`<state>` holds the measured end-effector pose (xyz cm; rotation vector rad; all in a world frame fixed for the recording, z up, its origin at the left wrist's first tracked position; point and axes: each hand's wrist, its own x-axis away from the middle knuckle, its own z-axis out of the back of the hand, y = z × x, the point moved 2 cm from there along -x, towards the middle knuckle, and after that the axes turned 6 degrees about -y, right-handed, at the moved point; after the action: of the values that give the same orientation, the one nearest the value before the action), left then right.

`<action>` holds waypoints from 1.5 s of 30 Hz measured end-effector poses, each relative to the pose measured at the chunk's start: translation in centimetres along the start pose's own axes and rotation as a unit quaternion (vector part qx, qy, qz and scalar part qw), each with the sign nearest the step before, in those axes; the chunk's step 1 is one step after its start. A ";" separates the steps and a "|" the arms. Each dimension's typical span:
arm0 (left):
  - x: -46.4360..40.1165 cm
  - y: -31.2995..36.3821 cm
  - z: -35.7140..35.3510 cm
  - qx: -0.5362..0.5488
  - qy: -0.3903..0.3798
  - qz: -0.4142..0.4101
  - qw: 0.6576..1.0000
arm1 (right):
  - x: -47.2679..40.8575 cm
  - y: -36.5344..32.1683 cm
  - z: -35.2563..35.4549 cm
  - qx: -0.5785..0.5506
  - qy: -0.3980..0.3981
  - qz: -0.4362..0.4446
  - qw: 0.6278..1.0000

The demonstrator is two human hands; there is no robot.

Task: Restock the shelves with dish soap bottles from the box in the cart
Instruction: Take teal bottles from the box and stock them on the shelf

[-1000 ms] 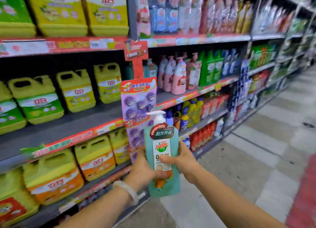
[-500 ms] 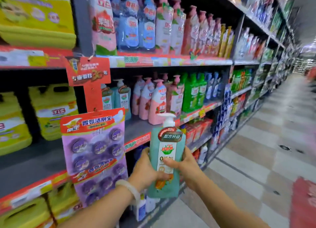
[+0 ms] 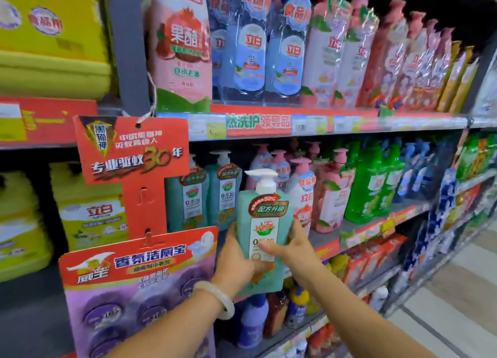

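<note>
Supermarket shelving fills the view, grey metal boards edged with red price strips. Left of the held teal pump bottle [image 3: 262, 239] hangs a glossy cardboard toilet-cleaner card [image 3: 139, 285]. The left hand [image 3: 236, 261] wraps the bottle's smooth flat side; the right hand [image 3: 293, 246] clasps its label. Behind it stand matching teal bottles [image 3: 204, 193] on the middle shelf [image 3: 357, 231].

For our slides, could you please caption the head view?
Both hands, left and right, hold a teal pump bottle before matching shelf bottles.
</note>
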<state>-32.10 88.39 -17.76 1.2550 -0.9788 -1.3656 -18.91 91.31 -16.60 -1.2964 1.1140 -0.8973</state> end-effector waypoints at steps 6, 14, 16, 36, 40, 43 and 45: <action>-3.4 -2.4 0.1 0.028 0.086 -0.003 0.996 | -6.4 1.8 0.3 0.009 -0.086 -0.005 0.996; -5.2 -4.1 0.6 0.014 0.229 0.041 0.972 | -11.8 3.7 -1.2 0.041 -0.210 -0.032 0.976; -5.4 -4.6 1.0 0.019 0.243 0.043 0.969 | -12.7 3.9 -2.0 0.054 -0.234 -0.017 0.971; -4.9 -4.8 4.3 -0.031 0.375 0.137 0.916 | -15.2 6.0 -6.9 0.253 -0.343 0.020 0.905; -5.0 -5.1 4.8 -0.050 0.367 0.184 0.911 | -15.2 6.0 -7.1 0.247 -0.339 0.018 0.908; -5.3 -5.1 4.9 -0.058 0.372 0.199 0.905 | -15.4 6.1 -7.1 0.250 -0.329 0.012 0.910; -5.4 -5.1 5.0 -0.066 0.373 0.209 0.902 | -15.6 6.2 -7.2 0.243 -0.329 0.010 0.912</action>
<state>-37.94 94.30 -21.04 1.2228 -0.5452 -0.5196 -30.38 104.96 -20.44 -1.0374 0.3382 -0.5908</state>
